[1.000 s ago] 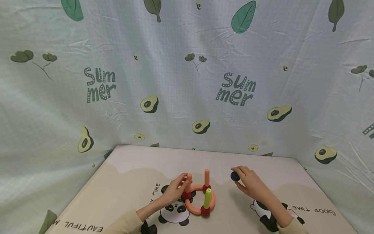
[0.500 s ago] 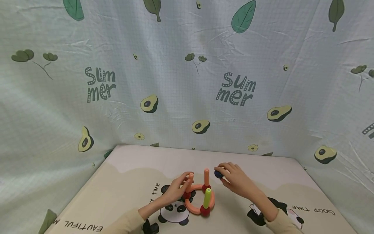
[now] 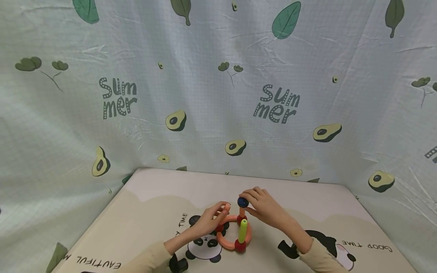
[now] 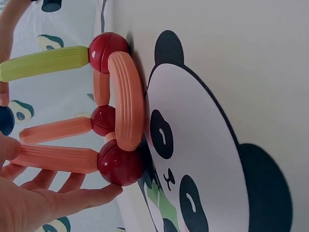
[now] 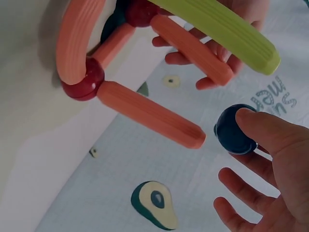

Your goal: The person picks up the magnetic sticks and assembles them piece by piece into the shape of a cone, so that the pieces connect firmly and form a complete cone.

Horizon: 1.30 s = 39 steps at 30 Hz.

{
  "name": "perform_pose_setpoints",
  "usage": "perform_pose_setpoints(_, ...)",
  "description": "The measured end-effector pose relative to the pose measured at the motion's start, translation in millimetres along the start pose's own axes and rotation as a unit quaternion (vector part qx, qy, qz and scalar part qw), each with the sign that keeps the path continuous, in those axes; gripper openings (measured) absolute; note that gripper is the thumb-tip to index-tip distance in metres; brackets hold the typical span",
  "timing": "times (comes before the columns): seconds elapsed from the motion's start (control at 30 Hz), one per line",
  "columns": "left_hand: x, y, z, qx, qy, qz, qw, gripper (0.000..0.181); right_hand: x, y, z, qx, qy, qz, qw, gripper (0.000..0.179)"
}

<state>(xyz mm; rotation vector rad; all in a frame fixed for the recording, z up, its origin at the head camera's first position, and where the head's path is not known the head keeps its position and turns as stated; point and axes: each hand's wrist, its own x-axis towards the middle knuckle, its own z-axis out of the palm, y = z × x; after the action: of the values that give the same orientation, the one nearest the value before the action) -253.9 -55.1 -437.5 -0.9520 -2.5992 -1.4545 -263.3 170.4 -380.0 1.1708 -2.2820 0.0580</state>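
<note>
Curved orange pieces [image 4: 128,101] and red balls [image 4: 120,162] form a ring on the table, with upright rods on the balls. My left hand [image 3: 208,222] holds the left orange rod [image 4: 58,158], thumb near its top and fingers behind it. My right hand [image 3: 266,206] pinches a dark blue ball [image 5: 234,130] between thumb and fingers. In the head view that ball overlaps the top of the far orange rod [image 3: 242,212]; in the right wrist view a small gap shows between ball and rod end [image 5: 195,137]. A yellow-green rod [image 3: 242,231] stands on the near red ball [image 3: 240,245].
The table [image 3: 153,204] has a cover printed with pandas [image 3: 204,246] and lettering. Behind it and at both sides hangs a pale curtain [image 3: 198,87] with avocados, leaves and "summer" lettering.
My right hand has carried the blue ball leftward to the far orange rod's top. The left hand stays on its rod, whose top has tipped slightly to the right.
</note>
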Motion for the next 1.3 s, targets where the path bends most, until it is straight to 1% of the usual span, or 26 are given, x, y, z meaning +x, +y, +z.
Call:
perform_pose_setpoints(0.17,0.7,1.0,0.4,0.004,-0.01,-0.002,0.9999,0.033,5.3,-4,2,-0.004,-0.001,-0.008,1.0,0.045)
perform_pose_setpoints(0.3,1.1,2.0,0.7,0.002,-0.015,-0.003,0.9999,0.034,9.2,-7,2,0.003,-0.006,-0.009,0.9999,0.042)
perform_pose_setpoints(0.43,1.5,1.8,1.0,0.0,-0.016,-0.003,0.9999,0.035,12.3,-9,3,0.008,-0.012,-0.011,0.9998,0.04)
perform_pose_setpoints(0.63,2.2,1.4,2.0,-0.004,-0.016,0.002,0.9999,0.033,14.1,-11,5,0.005,-0.012,-0.019,0.9997,0.043)
perform_pose_setpoints(0.73,0.6,6.3,1.8,-0.001,-0.014,0.004,0.9999,0.031,14.2,-11,8,0.005,-0.006,-0.024,0.9997,0.044)
perform_pose_setpoints(0.87,-2.5,20.6,-2.3,-0.014,-0.017,0.007,0.9997,0.03,13.9,-11,11,0.007,0.001,-0.03,0.9995,0.046)
perform_pose_setpoints(0.93,-2.6,23.0,-2.7,-0.02,-0.018,0.005,0.9996,0.029,13.4,-11,11,0.007,0.001,-0.03,0.9995,0.047)
perform_pose_setpoints(1.0,-1.7,20.0,-1.7,-0.013,-0.016,0.003,0.9998,0.028,13.0,-10,12,0.012,0.001,-0.026,0.9996,0.048)
perform_pose_setpoints(1.1,0.8,8.4,2.7,-0.002,-0.008,-0.001,1.0,0.028,12.3,-8,13,0.039,0.004,-0.01,0.9992,0.049)
perform_pose_setpoints(1.2,3.0,0.9,4.3,-0.001,-0.001,0.007,1.0,0.028,10.7,-5,16,0.077,0.014,0.013,0.9968,0.047)
perform_pose_setpoints(1.3,4.1,-2.0,4.6,-0.005,0.006,0.019,0.9998,0.027,7.6,-1,20,0.118,0.023,0.033,0.9922,0.045)
